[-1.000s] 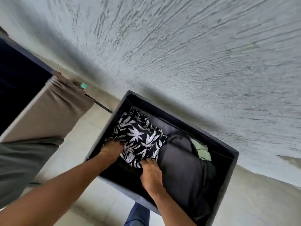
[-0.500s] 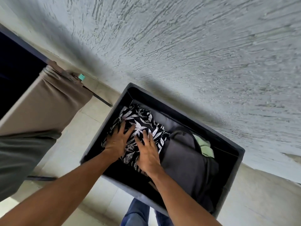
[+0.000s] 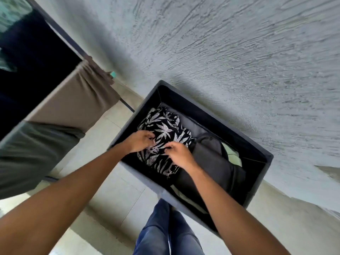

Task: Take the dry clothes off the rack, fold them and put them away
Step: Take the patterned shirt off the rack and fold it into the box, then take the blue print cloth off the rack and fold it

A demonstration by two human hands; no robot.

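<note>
Fingers that were spread flat on the leaf-print garment half a second ago are now curled in the head view. The left hand and the right hand have been drawn close together over the middle of the cloth. A small fold seems to be pinched by each, though motion blur leaves the exact grip uncertain. The garment itself has not been shifted. It lies folded in the left part of the storage box, just as it did a moment before. From this it may be judged that the piece has been put away and pressed down, and that only a last tuck or straightening is being made. More clothes are left on the rack, so the task is far from done.

The leaf-print garment is thin and limp, black with pale grey fronds, and is folded to a rough rectangle with soft, uneven edges. Touching it on the right is a dark grey garment, matte and thicker, heaped in a rounded bundle. A pale green cloth is tucked between that bundle and the far wall. The box is straight-sided and looks fabric-covered, grey outside and black within.

At the left a taupe cloth and an olive-grey cloth are draped smoothly over the rack. A teal peg is seen near the taupe one. Behind stands a wall of coarse, ridged plaster, and pale floor tiles lie below.
</note>
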